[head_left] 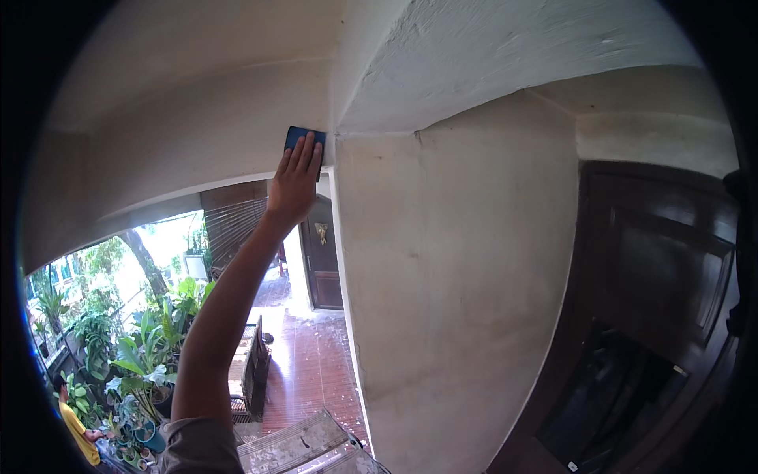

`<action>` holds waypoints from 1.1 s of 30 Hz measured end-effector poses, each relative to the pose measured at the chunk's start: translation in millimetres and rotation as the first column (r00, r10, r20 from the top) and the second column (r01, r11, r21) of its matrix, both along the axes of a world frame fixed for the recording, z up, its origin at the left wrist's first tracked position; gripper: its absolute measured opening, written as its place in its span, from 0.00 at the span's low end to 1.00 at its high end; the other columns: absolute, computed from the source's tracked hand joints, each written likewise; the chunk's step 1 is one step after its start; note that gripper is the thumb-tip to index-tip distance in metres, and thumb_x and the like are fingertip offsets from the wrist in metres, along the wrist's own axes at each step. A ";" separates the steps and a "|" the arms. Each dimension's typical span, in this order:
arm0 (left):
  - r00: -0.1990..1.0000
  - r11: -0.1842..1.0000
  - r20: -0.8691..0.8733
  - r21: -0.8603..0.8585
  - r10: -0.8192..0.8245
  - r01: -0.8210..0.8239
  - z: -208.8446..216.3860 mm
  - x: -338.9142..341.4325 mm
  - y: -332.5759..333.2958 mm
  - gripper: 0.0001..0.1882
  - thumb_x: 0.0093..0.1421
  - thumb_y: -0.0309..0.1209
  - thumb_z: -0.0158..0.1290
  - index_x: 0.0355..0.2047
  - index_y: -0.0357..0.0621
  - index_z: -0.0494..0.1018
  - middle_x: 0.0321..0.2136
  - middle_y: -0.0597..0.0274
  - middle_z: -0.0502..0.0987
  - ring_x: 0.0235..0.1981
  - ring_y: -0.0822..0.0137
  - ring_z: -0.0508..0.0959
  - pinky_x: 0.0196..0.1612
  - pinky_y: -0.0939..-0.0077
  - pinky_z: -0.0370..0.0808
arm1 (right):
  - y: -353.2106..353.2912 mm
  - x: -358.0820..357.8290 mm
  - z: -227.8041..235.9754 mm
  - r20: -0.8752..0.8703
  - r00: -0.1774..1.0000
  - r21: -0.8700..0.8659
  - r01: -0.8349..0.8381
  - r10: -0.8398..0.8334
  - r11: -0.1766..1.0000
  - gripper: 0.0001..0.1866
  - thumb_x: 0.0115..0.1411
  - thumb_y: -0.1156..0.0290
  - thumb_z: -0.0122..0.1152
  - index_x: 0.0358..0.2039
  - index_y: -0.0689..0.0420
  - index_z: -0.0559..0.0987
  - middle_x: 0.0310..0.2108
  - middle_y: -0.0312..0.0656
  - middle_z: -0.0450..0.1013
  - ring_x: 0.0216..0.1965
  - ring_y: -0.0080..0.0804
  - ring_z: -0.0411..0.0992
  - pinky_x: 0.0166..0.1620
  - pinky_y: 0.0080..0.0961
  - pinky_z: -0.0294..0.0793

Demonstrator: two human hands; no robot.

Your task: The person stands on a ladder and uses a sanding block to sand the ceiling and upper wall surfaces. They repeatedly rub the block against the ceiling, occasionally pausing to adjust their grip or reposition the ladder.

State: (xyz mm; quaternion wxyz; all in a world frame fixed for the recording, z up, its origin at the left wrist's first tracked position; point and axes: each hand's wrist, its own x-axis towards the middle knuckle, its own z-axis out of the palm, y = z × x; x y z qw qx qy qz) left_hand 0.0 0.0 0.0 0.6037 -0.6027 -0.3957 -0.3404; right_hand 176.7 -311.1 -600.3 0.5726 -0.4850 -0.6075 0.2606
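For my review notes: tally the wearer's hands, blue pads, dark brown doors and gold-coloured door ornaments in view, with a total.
Wearer's hands: 1 (left hand)
Blue pads: 1 (blue pad under that hand)
Dark brown doors: 2 (near door, far door)
Gold-coloured ornaments: 1 (ornament on the far door)
Total: 5

Dk-blue sheet [294,133], approx. rect., partly hidden, flat vs. beige wall [221,118] nr. its rt. edge.

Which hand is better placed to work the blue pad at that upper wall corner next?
Left, most likely: the left hand reaches up and lies over the blue pad against the wall. The right hand is out of view, so its reach cannot be judged.
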 end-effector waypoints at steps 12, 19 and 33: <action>0.982 0.996 -0.172 -0.054 -0.073 0.064 24.7 -8.2 7.4 0.31 0.58 0.20 0.41 0.63 0.32 0.53 0.68 0.45 0.47 0.69 0.53 0.50 0.69 0.58 0.51 | -3.7 -5.3 13.2 -0.084 0.996 -0.051 -0.014 0.009 0.999 0.08 0.52 0.71 0.60 0.29 0.63 0.78 0.17 0.43 0.72 0.16 0.29 0.67 0.22 0.32 0.67; 0.998 1.000 -0.059 0.007 -0.015 0.015 9.1 12.4 3.0 0.26 0.64 0.25 0.41 0.62 0.31 0.56 0.67 0.45 0.50 0.69 0.54 0.52 0.68 0.59 0.53 | -4.0 -5.5 17.8 -0.062 0.998 -0.036 0.018 -0.021 0.999 0.08 0.53 0.70 0.60 0.29 0.63 0.78 0.14 0.44 0.69 0.14 0.31 0.65 0.21 0.33 0.66; 0.602 0.542 0.609 -0.311 -0.517 0.781 -90.7 4.7 -44.0 0.20 0.68 0.27 0.39 0.59 0.36 0.63 0.48 0.39 0.74 0.50 0.48 0.76 0.53 0.62 0.72 | -7.4 3.4 27.9 -0.139 0.988 -0.179 -0.084 0.059 0.980 0.16 0.51 0.70 0.61 0.41 0.62 0.81 0.27 0.43 0.80 0.24 0.20 0.71 0.28 0.25 0.71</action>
